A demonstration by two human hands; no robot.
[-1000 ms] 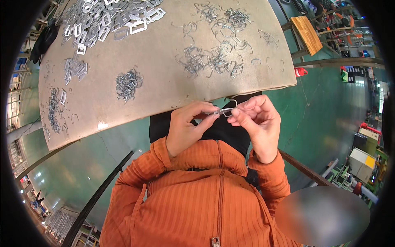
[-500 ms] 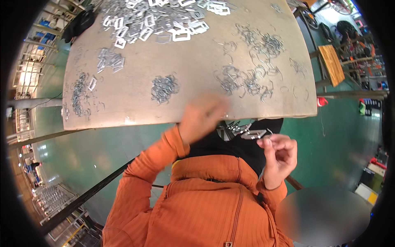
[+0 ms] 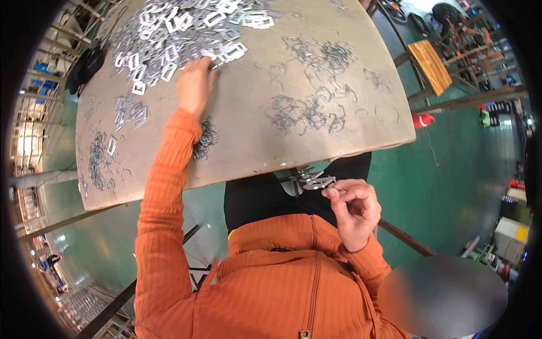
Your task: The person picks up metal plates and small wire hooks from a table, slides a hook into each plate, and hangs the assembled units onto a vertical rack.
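My left hand (image 3: 195,86) reaches across the table to the near edge of a large pile of flat rectangular metal frames (image 3: 169,53). Its fingers are bent together on a frame at the pile's edge; the fingertips are partly hidden. Above my lap, my right hand (image 3: 357,213) pinches a small bent wire piece, mostly covered by thumb and finger. Right beside that pinch are several metal frames (image 3: 318,181), bunched in front of my dark trousers; how they are joined cannot be made out.
Bent wire pieces (image 3: 307,113) lie in loose heaps on the right of the table (image 3: 243,121). A small dark heap of metal parts (image 3: 206,139) sits by my left sleeve. More frames (image 3: 130,112) and small wire parts (image 3: 97,161) lie at the left. A wooden board (image 3: 429,66) stands beyond the right edge.
My left hand has moved from the table's front edge forward and left to the frame pile. My right hand has shifted slightly left, still pinching. The view has turned a little.
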